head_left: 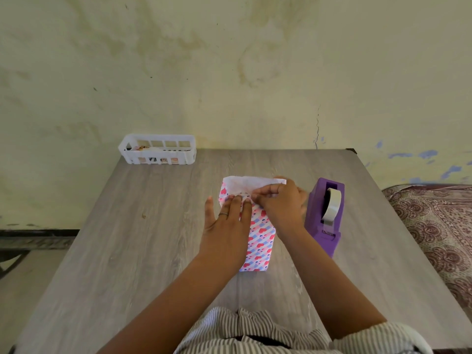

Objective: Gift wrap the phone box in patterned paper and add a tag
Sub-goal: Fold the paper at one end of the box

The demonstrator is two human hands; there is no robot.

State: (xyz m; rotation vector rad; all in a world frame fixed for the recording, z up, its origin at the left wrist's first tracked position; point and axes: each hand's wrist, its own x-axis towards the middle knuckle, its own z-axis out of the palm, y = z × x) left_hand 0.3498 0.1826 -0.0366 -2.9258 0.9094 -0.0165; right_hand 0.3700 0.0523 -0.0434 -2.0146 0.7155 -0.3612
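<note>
Nearest the camera, striped fabric covers the person's lap at the bench's near edge, and both bare forearms reach forward over the grey wood-grain bench. The phone box, already sheathed in heart-patterned paper, lies lengthwise in the middle of the bench, its near end closed and flat.

The left hand lies flat on the box's far half, fingers straight and together, pressing the paper down; a thin ring shows on one finger. This grip is spread open, clamping nothing. The right hand sits just beside it, fingers curled, its grip pinched on the loose paper at the box's far end. Beyond the fingertips the paper's white underside stands up as an unfolded flap.

Just right of the box, beside the right wrist, stands a purple tape dispenser loaded with a roll of clear tape. At the far left corner of the bench a white slotted basket holds small items, too indistinct to name. A patterned bedspread lies off the bench to the right.
</note>
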